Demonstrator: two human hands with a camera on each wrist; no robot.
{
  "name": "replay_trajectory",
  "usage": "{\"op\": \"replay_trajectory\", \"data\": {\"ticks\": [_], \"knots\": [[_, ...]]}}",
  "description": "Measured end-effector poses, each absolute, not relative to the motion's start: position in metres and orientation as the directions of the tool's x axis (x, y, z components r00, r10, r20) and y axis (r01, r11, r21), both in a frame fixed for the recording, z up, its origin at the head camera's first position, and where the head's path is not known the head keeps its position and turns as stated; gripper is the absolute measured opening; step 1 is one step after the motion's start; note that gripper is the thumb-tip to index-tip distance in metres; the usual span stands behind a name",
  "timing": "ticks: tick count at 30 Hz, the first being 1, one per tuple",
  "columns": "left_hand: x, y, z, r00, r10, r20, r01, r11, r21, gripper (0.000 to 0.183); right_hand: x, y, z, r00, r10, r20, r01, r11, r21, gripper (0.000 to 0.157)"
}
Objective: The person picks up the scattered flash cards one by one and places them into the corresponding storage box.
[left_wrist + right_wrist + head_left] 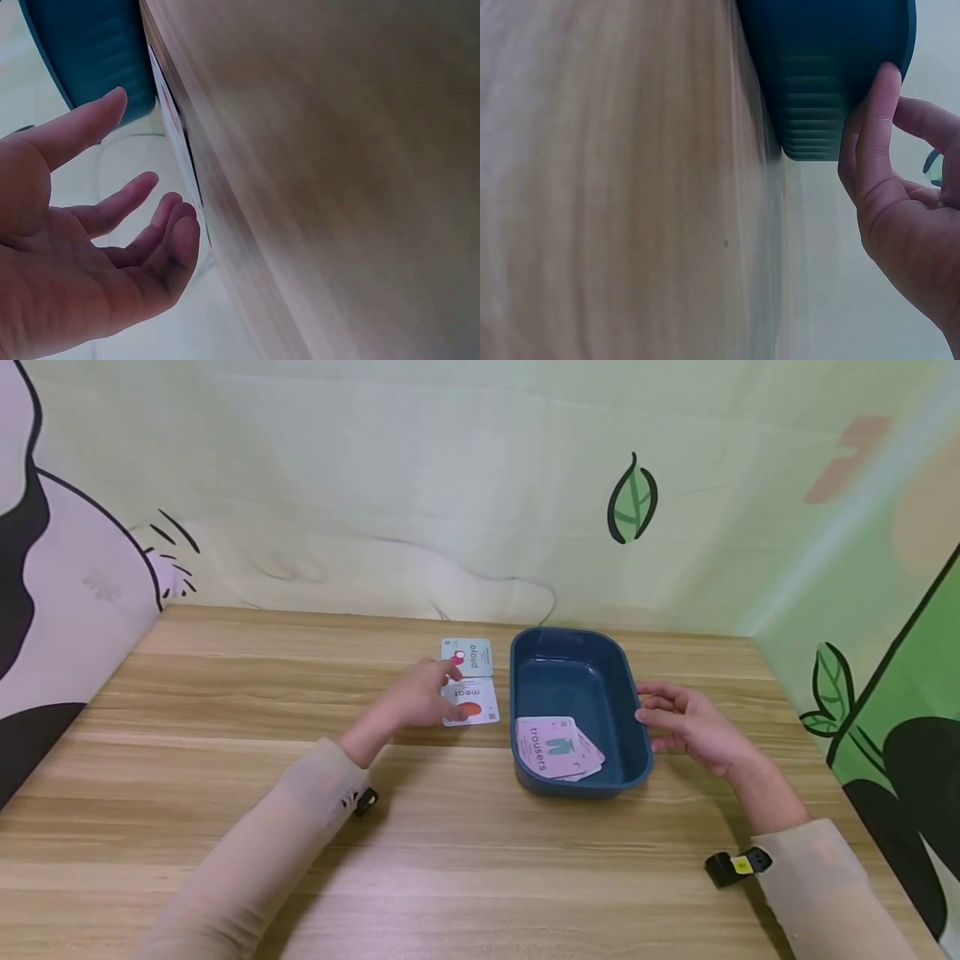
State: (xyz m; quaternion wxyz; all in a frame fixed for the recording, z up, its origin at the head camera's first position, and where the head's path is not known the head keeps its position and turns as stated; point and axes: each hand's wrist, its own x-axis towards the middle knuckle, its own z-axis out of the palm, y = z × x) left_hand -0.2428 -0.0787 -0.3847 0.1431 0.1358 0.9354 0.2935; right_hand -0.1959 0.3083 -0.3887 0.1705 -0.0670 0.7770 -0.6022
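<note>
My left hand (pixel 422 695) reaches over two picture cards on the table, a pitaya card (pixel 474 653) and a meat card (pixel 483 697) lying edge to edge. Its thumb and fingers are spread and loosely bent, with nothing between them in the left wrist view. At its right stands a blue plastic bin (pixel 573 681). Several pink cards lie in the bin's near end, a trousers card (pixel 546 750) on top. Against the bin's right side, my right hand (pixel 697 727) rests its fingertips at the outer wall and rim, as the right wrist view also shows.
The wooden table (pixel 450 860) ends at a back wall sheet (pixel 375 485) with printed drawings. A printed panel (pixel 900 693) stands along the right edge. Black wrist cameras sit under the left sleeve (pixel 277 835) and beside the right sleeve (pixel 832 885).
</note>
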Motion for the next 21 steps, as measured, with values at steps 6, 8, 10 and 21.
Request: {"op": "replay_trajectory", "data": {"ticks": [6,8,10,21], "knots": [[-0.2474,-0.0806,-0.3847,-0.927,0.297,-0.226,0.13,0.824,0.551,0.068,-0.1958,0.3079,-0.3888,-0.934,-0.308,-0.182,0.101,0.263,-0.96,0.059],[-0.2481,-0.0804,-0.3847,-0.93,0.282,-0.234,0.116,0.833,0.541,0.069,-0.1958,0.308,-0.3891,-0.934,-0.306,-0.183,0.102,0.264,-0.959,0.059],[-0.2486,-0.0802,-0.385,-0.932,0.275,-0.237,0.114,0.841,0.529,0.069,-0.196,0.3081,-0.3894,-0.935,-0.304,-0.184,0.102,0.266,-0.959,0.059],[-0.2503,-0.0768,-0.3872,-0.935,0.268,-0.231,0.15,0.892,0.426,0.061,-0.1965,0.3083,-0.3893,-0.935,-0.3,-0.189,0.108,0.266,-0.958,0.06]]}}
